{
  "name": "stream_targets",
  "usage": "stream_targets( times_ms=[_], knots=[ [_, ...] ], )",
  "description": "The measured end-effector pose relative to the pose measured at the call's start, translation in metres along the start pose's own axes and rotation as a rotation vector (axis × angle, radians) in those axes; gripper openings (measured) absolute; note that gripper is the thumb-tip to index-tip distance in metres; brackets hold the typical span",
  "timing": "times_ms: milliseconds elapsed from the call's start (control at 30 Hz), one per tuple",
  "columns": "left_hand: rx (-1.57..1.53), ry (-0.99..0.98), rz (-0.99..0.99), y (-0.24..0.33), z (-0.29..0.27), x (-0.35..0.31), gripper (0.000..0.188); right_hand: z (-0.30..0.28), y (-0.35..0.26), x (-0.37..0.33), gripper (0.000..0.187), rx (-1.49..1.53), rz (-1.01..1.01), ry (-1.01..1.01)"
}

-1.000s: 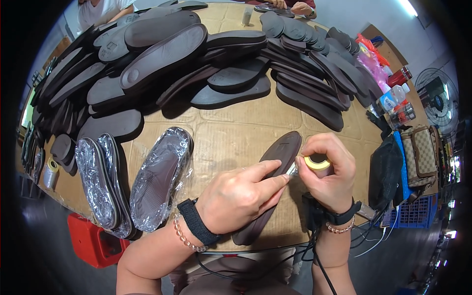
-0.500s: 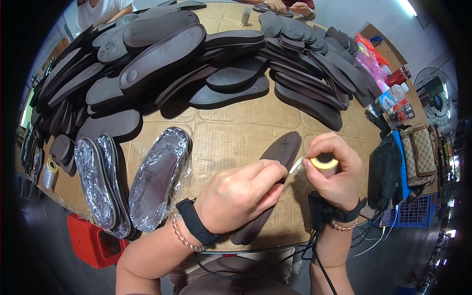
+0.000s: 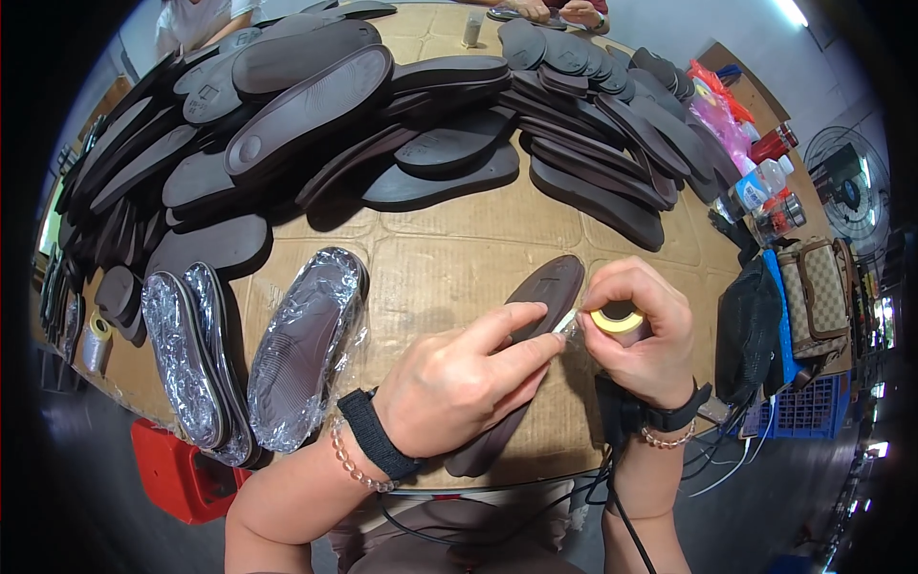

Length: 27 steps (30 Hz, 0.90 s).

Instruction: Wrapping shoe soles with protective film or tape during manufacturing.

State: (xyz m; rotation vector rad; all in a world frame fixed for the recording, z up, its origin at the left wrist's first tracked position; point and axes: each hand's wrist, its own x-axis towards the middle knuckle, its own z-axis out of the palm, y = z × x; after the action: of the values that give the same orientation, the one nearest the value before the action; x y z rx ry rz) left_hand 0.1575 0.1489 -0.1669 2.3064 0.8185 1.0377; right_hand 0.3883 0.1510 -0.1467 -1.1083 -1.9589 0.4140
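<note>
A dark brown shoe sole (image 3: 553,277) lies slanted in front of me, its middle hidden under my left hand (image 3: 469,378). The left hand grips it, index finger laid on its upper face and thumb at its right edge. My right hand (image 3: 650,330) is wrapped around a roll of clear film (image 3: 622,323) with a yellow core. A short strip of the film (image 3: 571,322) stretches from the roll to the sole's edge by my left thumb. Left of my hands lies a sole wrapped in clear film (image 3: 304,354), beside a wrapped pair of soles (image 3: 191,354).
Heaps of dark soles (image 3: 316,105) curve across the table's far side (image 3: 459,258). Bottles (image 3: 760,182), a black pouch (image 3: 749,335) and a checked bag (image 3: 815,287) line the right. Another film roll (image 3: 97,344) stands at left. Cables hang from my right wrist. Co-workers sit opposite.
My left fingers have opened from a pinch at the film's end; the index finger now lies on the sole. My right hand with the roll has shifted slightly left, closer to the sole.
</note>
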Motion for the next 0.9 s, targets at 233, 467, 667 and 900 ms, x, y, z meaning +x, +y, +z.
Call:
stream_targets(
  times_ms=[233,467,667,900],
  knots=[
    [-0.015,0.009,-0.044,0.0014,0.0000,0.0031,0.030,-0.0030,0.0009,-0.0006,0.024,0.022,-0.013,-0.009],
    [0.003,0.017,-0.004,-0.0006,0.0009,0.0010,0.025,-0.0029,0.0002,-0.0001,0.025,0.025,-0.020,-0.027],
    [0.018,0.018,0.020,-0.0019,0.0006,0.0000,0.027,-0.0039,0.0006,-0.0006,0.025,0.017,-0.021,-0.036],
    [0.028,0.000,0.029,-0.0011,0.0004,0.0009,0.029,-0.0045,0.0014,-0.0001,0.024,0.015,-0.032,-0.036]
  ],
)
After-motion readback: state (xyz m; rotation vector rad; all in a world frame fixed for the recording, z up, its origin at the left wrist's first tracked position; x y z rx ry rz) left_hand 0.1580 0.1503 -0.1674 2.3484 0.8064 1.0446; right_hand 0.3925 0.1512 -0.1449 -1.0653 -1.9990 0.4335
